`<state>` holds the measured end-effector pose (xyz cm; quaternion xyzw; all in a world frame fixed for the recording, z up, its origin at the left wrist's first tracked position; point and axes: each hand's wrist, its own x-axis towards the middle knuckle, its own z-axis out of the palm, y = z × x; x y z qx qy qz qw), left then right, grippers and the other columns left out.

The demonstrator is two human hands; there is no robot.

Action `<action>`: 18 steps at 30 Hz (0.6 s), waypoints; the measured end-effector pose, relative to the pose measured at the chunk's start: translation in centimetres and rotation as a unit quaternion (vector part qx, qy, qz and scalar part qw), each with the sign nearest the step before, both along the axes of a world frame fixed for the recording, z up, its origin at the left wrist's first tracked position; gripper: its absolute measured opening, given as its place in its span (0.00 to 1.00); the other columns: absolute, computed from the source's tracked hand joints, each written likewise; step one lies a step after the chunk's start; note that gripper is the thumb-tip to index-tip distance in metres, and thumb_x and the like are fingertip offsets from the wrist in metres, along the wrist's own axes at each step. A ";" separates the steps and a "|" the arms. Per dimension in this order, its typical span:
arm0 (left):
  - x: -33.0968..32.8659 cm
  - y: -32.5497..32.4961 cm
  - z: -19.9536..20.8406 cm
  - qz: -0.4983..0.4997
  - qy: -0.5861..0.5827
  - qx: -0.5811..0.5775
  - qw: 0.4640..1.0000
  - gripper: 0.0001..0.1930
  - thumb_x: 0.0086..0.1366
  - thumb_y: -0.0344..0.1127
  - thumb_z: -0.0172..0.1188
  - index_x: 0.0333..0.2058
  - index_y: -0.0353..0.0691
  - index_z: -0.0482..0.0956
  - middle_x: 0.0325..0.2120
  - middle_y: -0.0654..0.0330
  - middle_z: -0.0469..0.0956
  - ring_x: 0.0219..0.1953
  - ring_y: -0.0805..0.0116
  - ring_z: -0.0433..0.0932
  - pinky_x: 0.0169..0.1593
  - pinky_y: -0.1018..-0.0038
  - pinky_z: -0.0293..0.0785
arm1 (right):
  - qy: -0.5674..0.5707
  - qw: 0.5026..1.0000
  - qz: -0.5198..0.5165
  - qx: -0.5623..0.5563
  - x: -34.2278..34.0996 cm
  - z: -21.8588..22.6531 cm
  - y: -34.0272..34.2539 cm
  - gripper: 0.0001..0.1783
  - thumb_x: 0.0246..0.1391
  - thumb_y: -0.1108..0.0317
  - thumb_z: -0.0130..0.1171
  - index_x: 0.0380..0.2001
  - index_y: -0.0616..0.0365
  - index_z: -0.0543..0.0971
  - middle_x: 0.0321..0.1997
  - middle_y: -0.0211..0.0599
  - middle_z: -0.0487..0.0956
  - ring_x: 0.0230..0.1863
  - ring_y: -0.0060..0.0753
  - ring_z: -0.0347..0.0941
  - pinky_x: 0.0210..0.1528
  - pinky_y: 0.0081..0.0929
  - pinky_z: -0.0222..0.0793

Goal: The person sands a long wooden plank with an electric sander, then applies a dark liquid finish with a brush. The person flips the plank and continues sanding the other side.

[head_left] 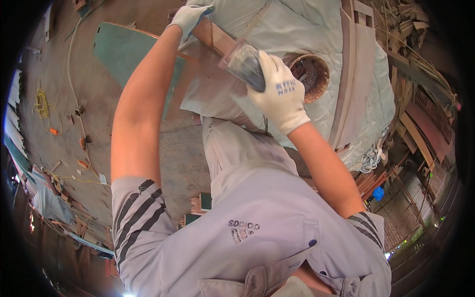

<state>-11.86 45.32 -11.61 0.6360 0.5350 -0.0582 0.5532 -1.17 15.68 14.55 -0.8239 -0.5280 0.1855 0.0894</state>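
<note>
My left hand (189, 19), in a white glove with a blue palm, grips the far-left end of a reddish-brown wooden board (212, 36). The board slants down to the right over a pale cloth-like cover (292, 24). In my right hand (282, 94), also in a white glove, is a wide, blocky brush (246, 63), pale at the front and dark near the fingers. It is blurred, and its front lies over the board's near end. Right beside this hand stands a round bucket (310, 79), brown-stained, with dark contents.
A green panel (123, 52) with a wooden edge lies to the left. Long wooden planks (349, 74) rest on the cover at right. Scrap wood (405, 29) is piled beyond them. A yellow cord (42, 104) and a hose (71, 64) lie on the left floor.
</note>
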 end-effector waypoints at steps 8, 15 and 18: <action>-0.3 1.7 -2.6 0.019 0.022 0.084 0.996 0.19 0.73 0.49 0.66 0.50 0.40 0.92 0.35 0.62 0.86 0.36 0.64 0.81 0.45 0.62 0.79 | -0.038 0.996 -0.073 -0.025 4.6 -0.3 -22.2 0.43 0.46 0.63 0.79 0.67 0.58 0.77 0.64 0.50 0.83 0.62 0.55 0.83 0.61 0.45 0.83; -0.7 2.9 -3.0 0.054 -0.024 0.018 0.998 0.19 0.70 0.46 0.64 0.47 0.36 0.91 0.36 0.59 0.86 0.37 0.65 0.82 0.45 0.63 0.79 | -0.051 0.979 -0.173 -0.095 7.1 -0.2 -40.1 0.43 0.48 0.60 0.81 0.67 0.61 0.77 0.66 0.57 0.82 0.67 0.60 0.79 0.67 0.48 0.79; -0.7 2.7 -2.6 0.037 -0.023 0.036 0.998 0.18 0.71 0.45 0.64 0.46 0.38 0.92 0.36 0.60 0.86 0.36 0.67 0.81 0.44 0.65 0.78 | -0.033 0.970 -0.219 -0.096 7.5 -0.5 -42.6 0.43 0.48 0.61 0.81 0.66 0.61 0.77 0.65 0.57 0.82 0.66 0.60 0.80 0.67 0.49 0.79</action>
